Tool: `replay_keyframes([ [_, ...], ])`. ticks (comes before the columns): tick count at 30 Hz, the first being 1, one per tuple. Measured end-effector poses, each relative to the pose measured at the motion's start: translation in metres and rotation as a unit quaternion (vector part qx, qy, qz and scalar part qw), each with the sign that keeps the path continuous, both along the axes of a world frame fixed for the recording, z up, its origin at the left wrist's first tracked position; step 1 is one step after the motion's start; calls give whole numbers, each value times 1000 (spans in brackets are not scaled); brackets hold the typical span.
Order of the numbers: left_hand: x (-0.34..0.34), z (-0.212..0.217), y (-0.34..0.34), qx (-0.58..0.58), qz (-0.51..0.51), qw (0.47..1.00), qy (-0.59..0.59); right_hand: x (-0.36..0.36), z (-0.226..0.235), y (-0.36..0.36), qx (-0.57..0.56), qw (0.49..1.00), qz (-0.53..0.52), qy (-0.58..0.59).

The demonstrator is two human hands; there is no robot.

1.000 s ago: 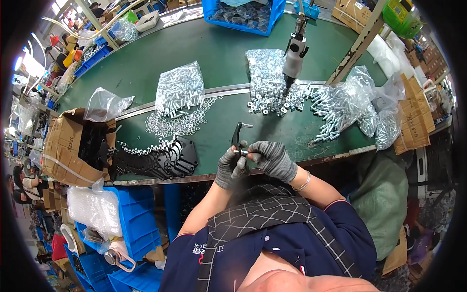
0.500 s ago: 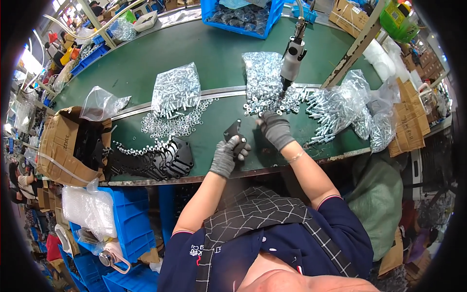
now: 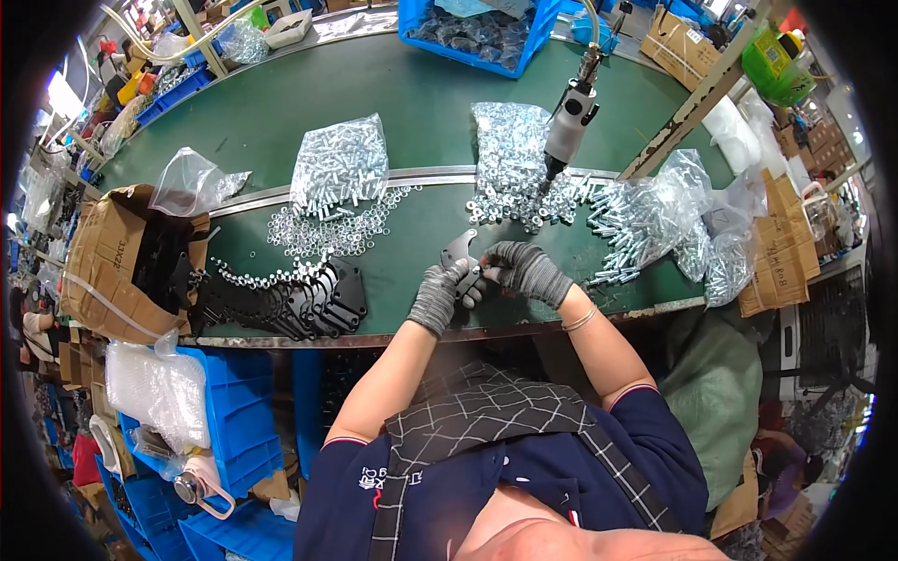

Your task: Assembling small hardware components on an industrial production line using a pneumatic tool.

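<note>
In a grey knitted glove, my left hand [image 3: 440,297] is closed around a small black metal bracket [image 3: 459,250] and holds it above the bench near its front edge. My right hand [image 3: 531,272], gloved the same way, has its fingertips pinched together against the bracket's right side; whatever is between them is too small to make out. Just beyond lies a heap of nuts [image 3: 510,208] spilling from a clear bag. An air screwdriver [image 3: 567,126] hangs over that heap, its tip down among the nuts.
Left on the green bench [image 3: 416,117] are a row of black brackets [image 3: 327,297], loose washers [image 3: 323,232], a bag of bolts [image 3: 341,159] and a cardboard box [image 3: 112,266]. More bolts [image 3: 617,229] lie right, beside a slanted post [image 3: 687,103]. A blue crate [image 3: 505,56] stands at the back.
My right hand has come back from the edge of the nut heap to the bracket, fingertips now against it. My left hand still holds the bracket, which has turned slightly.
</note>
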State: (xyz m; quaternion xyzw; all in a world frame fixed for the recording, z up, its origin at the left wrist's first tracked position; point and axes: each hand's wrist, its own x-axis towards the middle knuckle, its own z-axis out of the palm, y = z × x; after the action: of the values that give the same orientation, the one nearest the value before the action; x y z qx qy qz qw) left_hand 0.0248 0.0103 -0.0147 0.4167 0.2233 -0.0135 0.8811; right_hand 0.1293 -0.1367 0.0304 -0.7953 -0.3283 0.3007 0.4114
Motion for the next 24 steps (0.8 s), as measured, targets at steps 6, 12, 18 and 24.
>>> replay_keyframes([
  [6,0,4,-1,0,8,1000,11,0,12,11,-49,983,74,-163],
  [12,1,7,-4,41,30,998,45,7,7,16,18,856,246,-455],
  [18,3,3,-4,38,32,998,45,6,23,23,-75,830,294,-469],
  [24,5,3,-4,9,38,998,56,-3,30,31,-165,828,298,-446],
])
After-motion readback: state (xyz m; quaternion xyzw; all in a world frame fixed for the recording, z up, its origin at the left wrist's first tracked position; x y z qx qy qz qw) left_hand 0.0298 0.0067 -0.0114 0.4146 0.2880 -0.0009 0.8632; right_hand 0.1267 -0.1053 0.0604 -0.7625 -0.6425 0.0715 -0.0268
